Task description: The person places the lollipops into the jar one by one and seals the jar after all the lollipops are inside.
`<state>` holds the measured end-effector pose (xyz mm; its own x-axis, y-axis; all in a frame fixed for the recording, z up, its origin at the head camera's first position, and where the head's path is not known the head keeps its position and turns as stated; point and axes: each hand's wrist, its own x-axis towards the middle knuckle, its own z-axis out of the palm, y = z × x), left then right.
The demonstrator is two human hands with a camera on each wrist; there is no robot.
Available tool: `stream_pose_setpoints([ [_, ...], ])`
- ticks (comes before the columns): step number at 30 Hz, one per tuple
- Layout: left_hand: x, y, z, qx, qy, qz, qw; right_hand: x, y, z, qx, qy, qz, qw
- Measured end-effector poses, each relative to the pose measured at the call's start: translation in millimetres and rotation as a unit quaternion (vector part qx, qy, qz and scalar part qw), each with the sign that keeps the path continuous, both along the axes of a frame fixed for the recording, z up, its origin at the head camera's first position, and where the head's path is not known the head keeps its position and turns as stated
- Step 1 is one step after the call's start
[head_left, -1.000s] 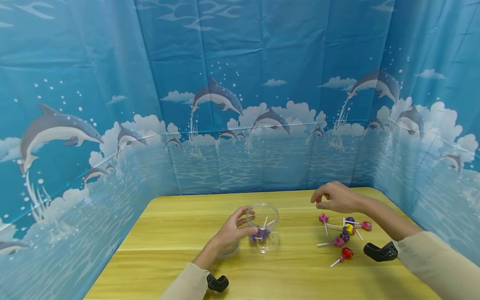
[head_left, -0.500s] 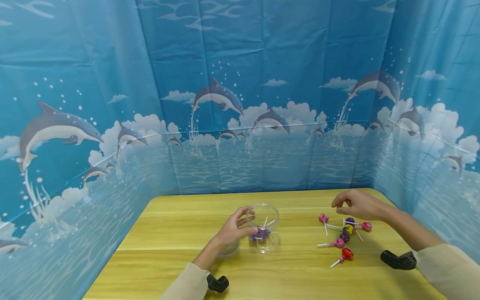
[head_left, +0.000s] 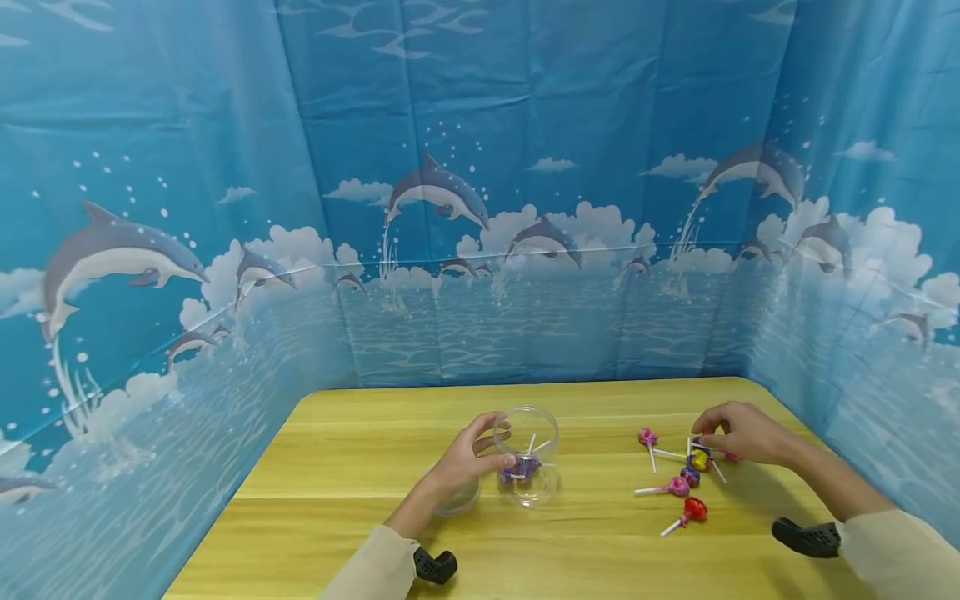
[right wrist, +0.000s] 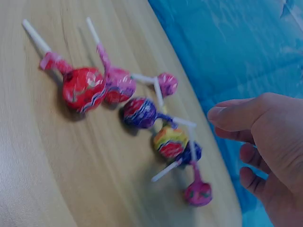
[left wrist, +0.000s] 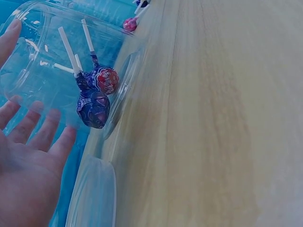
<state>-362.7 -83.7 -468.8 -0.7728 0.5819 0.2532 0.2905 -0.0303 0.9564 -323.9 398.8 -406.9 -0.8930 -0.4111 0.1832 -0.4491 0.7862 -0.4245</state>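
Note:
My left hand grips the side of a clear plastic jar, which stands upright. Purple-wrapped lollipops with white sticks lie inside it. On the right, my right hand hovers over loose lollipops, its thumb and fingers bent and apart in the right wrist view, holding nothing. Beneath or nearest to it are a yellow lollipop, a dark blue one and a pink one. A red lollipop, a purple one and more pink ones lie nearer me or further left.
A clear round lid lies on the wooden table, partly under my left hand and forearm. Blue dolphin-print curtains enclose the table's back and sides. Black wrist mounts stick out by both sleeves.
My right hand has moved right and down, from above the table behind the lollipops to just over the cluster. The left hand and the jar have stayed put.

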Motion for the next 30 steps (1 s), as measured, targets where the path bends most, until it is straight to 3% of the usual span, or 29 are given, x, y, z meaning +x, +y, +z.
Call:
stream_pose_setpoints([
  [6,-0.8,1,1.9,0.000,0.004,-0.007,1.0000,-4.6,8,-18.8,-0.004,0.004,-0.036,0.999],
  [12,-0.2,0,0.6,-0.004,0.006,-0.007,0.9999,-13.5,7,-34.7,0.012,0.015,-0.040,0.999],
  [26,2.3,-1,2.8,-0.009,0.005,0.001,0.9999,-16.3,4,-34.2,0.027,0.017,-0.044,0.999],
  [30,3.9,-1,2.8,-0.010,0.004,0.001,0.9999,-16.0,4,-35.2,0.031,0.018,-0.023,0.999],
])
